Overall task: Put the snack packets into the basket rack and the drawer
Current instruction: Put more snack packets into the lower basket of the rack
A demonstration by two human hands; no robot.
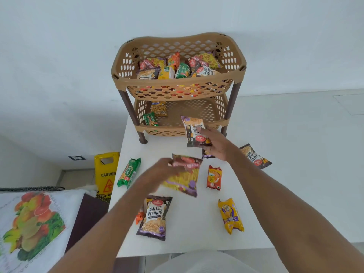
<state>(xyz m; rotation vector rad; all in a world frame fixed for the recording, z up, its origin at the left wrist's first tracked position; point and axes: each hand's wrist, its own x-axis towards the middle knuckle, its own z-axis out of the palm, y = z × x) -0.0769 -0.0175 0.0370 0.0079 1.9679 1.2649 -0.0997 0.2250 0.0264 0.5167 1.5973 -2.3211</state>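
Being pinched by the right hand (218,146), a peanut packet (194,131) is being held before the rack (177,80); nearer, a yellow packet (184,179) is being gripped by the left hand (162,171). Probably light, slippery: sealed ends advised.

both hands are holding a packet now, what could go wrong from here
1. The top basket already looks crowded, so another packet dropped there may slide out. The lower basket, near which the right hand holds its peanut packet, has bare floor.
2. The left hand seems to pinch the yellow packet by its top edge only, and both are blurred; it could slip.
3. The green packet lies close to the table's left edge; a passing forearm might knock it off.
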